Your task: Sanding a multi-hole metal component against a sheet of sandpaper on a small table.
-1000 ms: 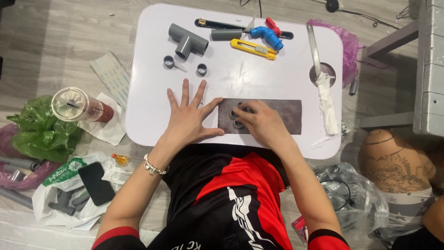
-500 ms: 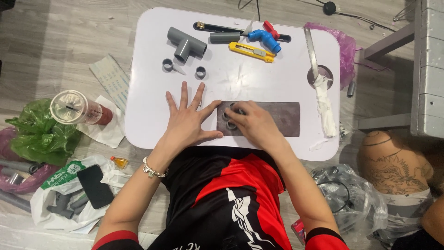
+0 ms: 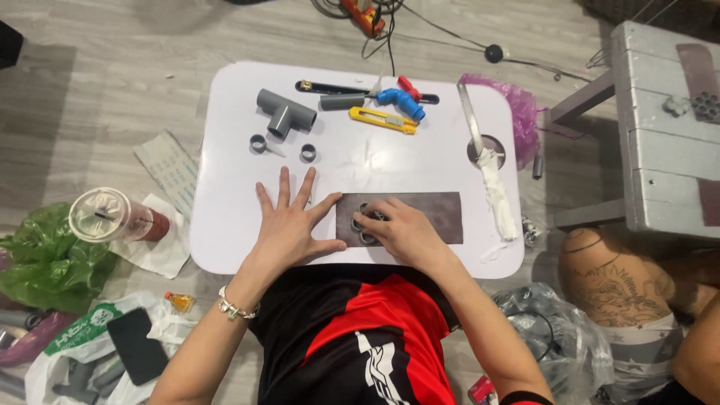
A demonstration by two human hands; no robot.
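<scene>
On a white table (image 3: 225,225) lies a dark rectangular sheet of sandpaper (image 3: 427,214). My left hand (image 3: 289,221) rests flat beside it with the fingers spread and the thumb against the sheet's left end. My right hand (image 3: 397,231) is bent over the left part of the sheet. Its fingertips press down on a few small grey pipe rings (image 3: 363,225), which the fingers partly hide.
At the table's far side lie a grey T-fitting (image 3: 285,112), two loose grey rings (image 3: 258,142), a short grey pipe (image 3: 341,102), a yellow utility knife (image 3: 382,120), a blue elbow (image 3: 397,99) and a saw (image 3: 487,169). A lidded cup (image 3: 112,216) stands on the floor at left. Another person's knee (image 3: 615,277) is at right.
The view has pulled back and tilted, so the table sits lower in the frame. My right hand has slid the rings slightly left on the sheet. The left hand stays flat.
</scene>
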